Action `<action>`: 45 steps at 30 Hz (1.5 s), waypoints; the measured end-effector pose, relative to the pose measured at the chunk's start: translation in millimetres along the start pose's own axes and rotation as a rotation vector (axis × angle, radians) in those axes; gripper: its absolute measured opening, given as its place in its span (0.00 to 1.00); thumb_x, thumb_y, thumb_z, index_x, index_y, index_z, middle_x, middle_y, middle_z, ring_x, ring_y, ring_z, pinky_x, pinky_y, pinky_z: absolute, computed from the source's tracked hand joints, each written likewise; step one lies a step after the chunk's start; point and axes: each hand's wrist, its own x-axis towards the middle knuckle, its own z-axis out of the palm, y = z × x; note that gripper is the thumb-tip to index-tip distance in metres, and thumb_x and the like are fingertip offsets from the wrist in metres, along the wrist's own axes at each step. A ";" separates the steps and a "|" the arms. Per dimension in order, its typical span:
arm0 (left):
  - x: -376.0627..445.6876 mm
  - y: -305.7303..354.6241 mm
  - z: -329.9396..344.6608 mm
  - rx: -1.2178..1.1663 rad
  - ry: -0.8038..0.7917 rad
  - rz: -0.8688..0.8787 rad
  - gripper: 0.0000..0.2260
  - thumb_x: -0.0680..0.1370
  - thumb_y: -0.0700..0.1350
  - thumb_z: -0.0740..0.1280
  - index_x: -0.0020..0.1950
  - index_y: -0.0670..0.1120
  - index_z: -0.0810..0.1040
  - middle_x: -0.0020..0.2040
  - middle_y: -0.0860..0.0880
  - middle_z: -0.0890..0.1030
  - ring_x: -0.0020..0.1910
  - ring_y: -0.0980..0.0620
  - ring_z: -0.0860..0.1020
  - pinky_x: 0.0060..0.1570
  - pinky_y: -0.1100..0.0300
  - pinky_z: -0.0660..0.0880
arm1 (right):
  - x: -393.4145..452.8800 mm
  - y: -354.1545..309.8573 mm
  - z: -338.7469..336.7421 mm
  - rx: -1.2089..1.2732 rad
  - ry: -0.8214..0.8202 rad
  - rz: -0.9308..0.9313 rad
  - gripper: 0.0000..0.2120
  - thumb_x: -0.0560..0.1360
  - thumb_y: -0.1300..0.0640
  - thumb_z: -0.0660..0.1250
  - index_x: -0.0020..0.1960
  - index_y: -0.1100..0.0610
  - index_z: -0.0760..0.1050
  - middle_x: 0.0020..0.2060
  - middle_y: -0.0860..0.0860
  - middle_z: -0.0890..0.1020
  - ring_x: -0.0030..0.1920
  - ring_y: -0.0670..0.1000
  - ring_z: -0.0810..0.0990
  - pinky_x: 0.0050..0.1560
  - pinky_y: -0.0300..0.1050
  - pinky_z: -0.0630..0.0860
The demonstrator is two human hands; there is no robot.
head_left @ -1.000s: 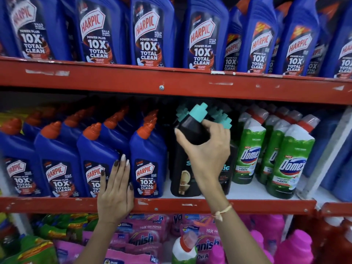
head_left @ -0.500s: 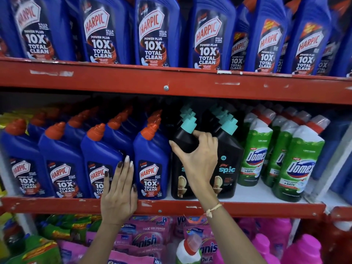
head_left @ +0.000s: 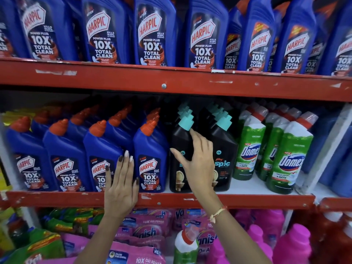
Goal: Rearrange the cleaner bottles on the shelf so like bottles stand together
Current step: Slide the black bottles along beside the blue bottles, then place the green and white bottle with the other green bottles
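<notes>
Grouping check, middle shelf (head_left: 171, 200) | blue Harpic bottles (head_left: 64, 159) toward left end, green Domex bottles (head_left: 285, 161) toward right | front black bottle (head_left: 181, 159) upright at front edge between them | right hand (head_left: 198, 159) fingers spread, seemingly just resting on it | left hand (head_left: 122, 187) flat, fingers together, on front lip | next: firm grasp, or seek strays.

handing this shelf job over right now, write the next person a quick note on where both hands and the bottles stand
Left hand: open, flat against the front blue Harpic bottles.
Right hand: open, no grip, fingers spread on the front-left black Spic bottle, which stands upright on the middle shelf.
Done: middle shelf reads blue Harpic, black Spic, green Domex bottles, each grouped.
Left: a green bottle with a red and white cap sits below among pink Vanish packs; it probably belongs elsewhere.
</notes>
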 end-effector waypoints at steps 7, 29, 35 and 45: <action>14.4 49.2 3.3 -0.137 0.006 0.162 0.30 0.82 0.47 0.55 0.82 0.43 0.51 0.83 0.48 0.49 0.82 0.51 0.52 0.80 0.47 0.47 | -85.5 20.1 -15.2 0.084 0.086 0.029 0.28 0.73 0.51 0.73 0.68 0.62 0.70 0.66 0.56 0.74 0.69 0.52 0.68 0.72 0.45 0.65; 11.6 60.4 18.0 -0.019 0.006 0.099 0.26 0.85 0.51 0.50 0.80 0.39 0.58 0.82 0.45 0.52 0.82 0.50 0.52 0.80 0.48 0.47 | -228.8 52.7 -22.3 0.080 -0.340 0.634 0.25 0.58 0.45 0.82 0.51 0.52 0.80 0.37 0.45 0.85 0.36 0.45 0.81 0.36 0.36 0.75; 11.6 60.8 16.4 -0.018 -0.006 0.078 0.27 0.85 0.52 0.49 0.80 0.39 0.57 0.83 0.47 0.47 0.82 0.51 0.50 0.80 0.48 0.45 | -163.0 29.8 -60.0 0.139 -0.153 0.546 0.30 0.57 0.33 0.73 0.55 0.48 0.80 0.41 0.44 0.85 0.40 0.45 0.83 0.41 0.42 0.80; 10.6 62.4 16.8 -0.007 0.000 0.060 0.27 0.86 0.52 0.47 0.80 0.38 0.58 0.83 0.47 0.48 0.82 0.51 0.50 0.81 0.50 0.46 | -29.8 18.5 -139.1 0.274 0.159 0.403 0.31 0.61 0.42 0.80 0.62 0.49 0.79 0.47 0.41 0.85 0.46 0.43 0.84 0.49 0.50 0.83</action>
